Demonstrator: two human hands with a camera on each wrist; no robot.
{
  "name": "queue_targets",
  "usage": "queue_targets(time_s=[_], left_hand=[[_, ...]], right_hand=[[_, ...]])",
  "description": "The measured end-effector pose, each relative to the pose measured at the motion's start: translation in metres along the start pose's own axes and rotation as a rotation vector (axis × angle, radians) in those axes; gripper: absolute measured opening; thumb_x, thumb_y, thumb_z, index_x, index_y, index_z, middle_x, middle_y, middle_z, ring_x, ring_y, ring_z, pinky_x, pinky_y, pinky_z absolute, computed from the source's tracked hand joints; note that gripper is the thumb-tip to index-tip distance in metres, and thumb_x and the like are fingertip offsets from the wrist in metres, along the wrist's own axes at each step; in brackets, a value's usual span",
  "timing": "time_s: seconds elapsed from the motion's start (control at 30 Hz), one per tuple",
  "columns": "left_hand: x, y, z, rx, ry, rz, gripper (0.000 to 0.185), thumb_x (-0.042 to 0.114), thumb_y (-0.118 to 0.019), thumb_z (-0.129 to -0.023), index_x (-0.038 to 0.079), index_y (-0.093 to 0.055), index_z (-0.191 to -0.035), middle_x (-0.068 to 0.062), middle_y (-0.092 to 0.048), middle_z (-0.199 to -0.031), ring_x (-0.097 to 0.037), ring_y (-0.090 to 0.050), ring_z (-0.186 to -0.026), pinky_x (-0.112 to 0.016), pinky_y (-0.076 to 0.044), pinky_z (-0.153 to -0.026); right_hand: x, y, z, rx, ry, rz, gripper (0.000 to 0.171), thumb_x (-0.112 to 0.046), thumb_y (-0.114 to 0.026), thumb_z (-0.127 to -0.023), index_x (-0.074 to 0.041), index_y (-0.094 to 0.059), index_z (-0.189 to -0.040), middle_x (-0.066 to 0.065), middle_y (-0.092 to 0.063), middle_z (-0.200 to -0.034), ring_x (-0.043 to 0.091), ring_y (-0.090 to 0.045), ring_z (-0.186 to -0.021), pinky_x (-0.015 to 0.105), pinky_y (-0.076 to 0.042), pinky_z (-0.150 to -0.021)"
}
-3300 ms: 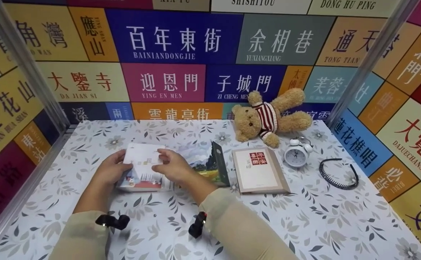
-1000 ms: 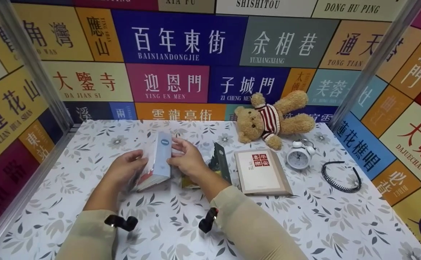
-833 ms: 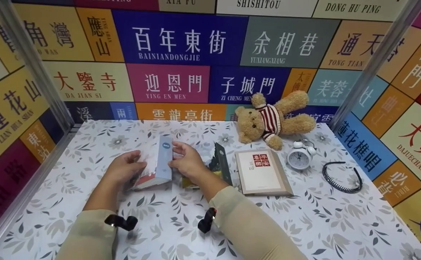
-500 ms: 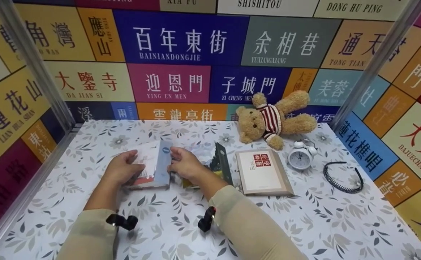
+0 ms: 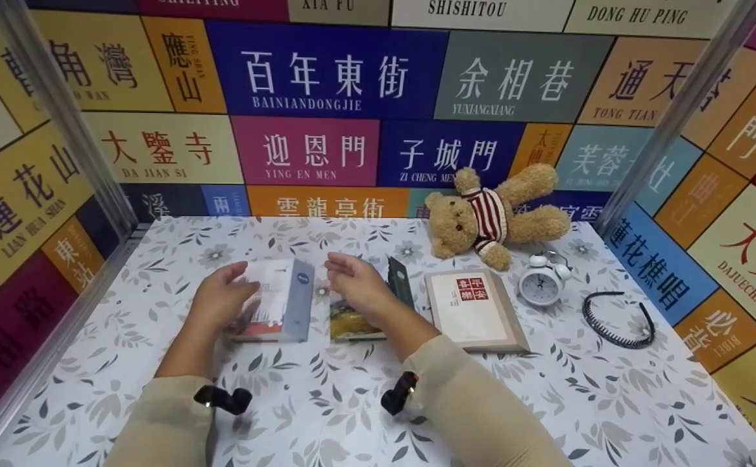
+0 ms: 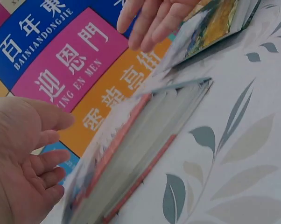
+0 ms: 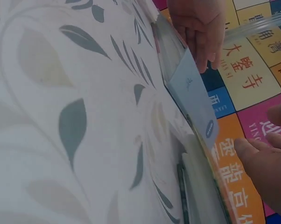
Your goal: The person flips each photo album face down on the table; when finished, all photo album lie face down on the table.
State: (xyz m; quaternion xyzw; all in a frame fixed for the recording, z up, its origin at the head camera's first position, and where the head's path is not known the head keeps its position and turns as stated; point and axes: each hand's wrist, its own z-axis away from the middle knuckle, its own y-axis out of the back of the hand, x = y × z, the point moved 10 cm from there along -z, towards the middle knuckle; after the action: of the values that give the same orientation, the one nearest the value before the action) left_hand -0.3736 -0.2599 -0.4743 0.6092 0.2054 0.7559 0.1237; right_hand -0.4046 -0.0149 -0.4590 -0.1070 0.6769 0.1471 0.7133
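Left hand (image 6: 24, 163) open just beside a flat book (image 6: 140, 149), right hand (image 6: 154, 18) above a second book (image 6: 215, 23)

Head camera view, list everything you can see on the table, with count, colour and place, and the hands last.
grey-blue-spined paperback book: one, white cover with a red band, table left of centre, by the left hand.
landscape-painting book: one, yellow and blue, under the right hand.
beige book with red label: one, right of centre.
brown plush teddy bear: one, striped red jumper, back of table.
white twin-bell alarm clock: one, beside the beige book.
black toothed headband: one, far right.
floral tablecloth: one, white and grey.
left hand: open, at the paperback's left edge.
right hand: open, hovering.
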Motion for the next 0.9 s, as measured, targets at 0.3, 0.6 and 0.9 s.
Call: queue_targets(time_s=[0.3, 0.6, 0.9], left_hand=[[0.074, -0.02, 0.019, 0.123, -0.212, 0.056, 0.046, 0.033, -0.054, -0.099, 0.022, -0.053, -0.143, 0.004, -0.049, -0.152, -0.018, -0.035, -0.148, -0.041, -0.026, -0.123], [0.122, -0.072, 0.027, 0.194, -0.452, -0.327, 0.049, 0.033, -0.045, -0.103, 0.018, -0.043, -0.15, -0.003, -0.037, -0.159, -0.029, -0.029, -0.15, -0.049, -0.022, -0.124], [0.135, -0.101, 0.002, 0.275, -0.447, -0.928, 0.073, 0.061, -0.025, -0.101, 0.026, 0.001, -0.16, 0.009, 0.014, -0.166, -0.025, 0.023, -0.152, -0.06, 0.022, -0.117]], right_hand=[[-0.033, 0.066, 0.026, 0.053, 0.139, 0.196, 0.045, -0.038, -0.04, -0.106, -0.018, -0.049, -0.146, 0.001, -0.055, -0.146, 0.021, -0.049, -0.138, 0.045, -0.041, -0.114], [-0.052, 0.124, 0.032, 0.261, 0.272, 0.977, 0.05, -0.05, -0.026, -0.106, -0.034, -0.039, -0.151, -0.001, -0.044, -0.156, 0.025, -0.038, -0.146, 0.049, -0.028, -0.121], [-0.038, 0.167, 0.024, 0.35, 0.139, 1.482, 0.062, -0.064, -0.018, -0.101, -0.041, -0.009, -0.158, -0.01, -0.002, -0.168, 0.028, 0.002, -0.156, 0.058, 0.006, -0.124]])
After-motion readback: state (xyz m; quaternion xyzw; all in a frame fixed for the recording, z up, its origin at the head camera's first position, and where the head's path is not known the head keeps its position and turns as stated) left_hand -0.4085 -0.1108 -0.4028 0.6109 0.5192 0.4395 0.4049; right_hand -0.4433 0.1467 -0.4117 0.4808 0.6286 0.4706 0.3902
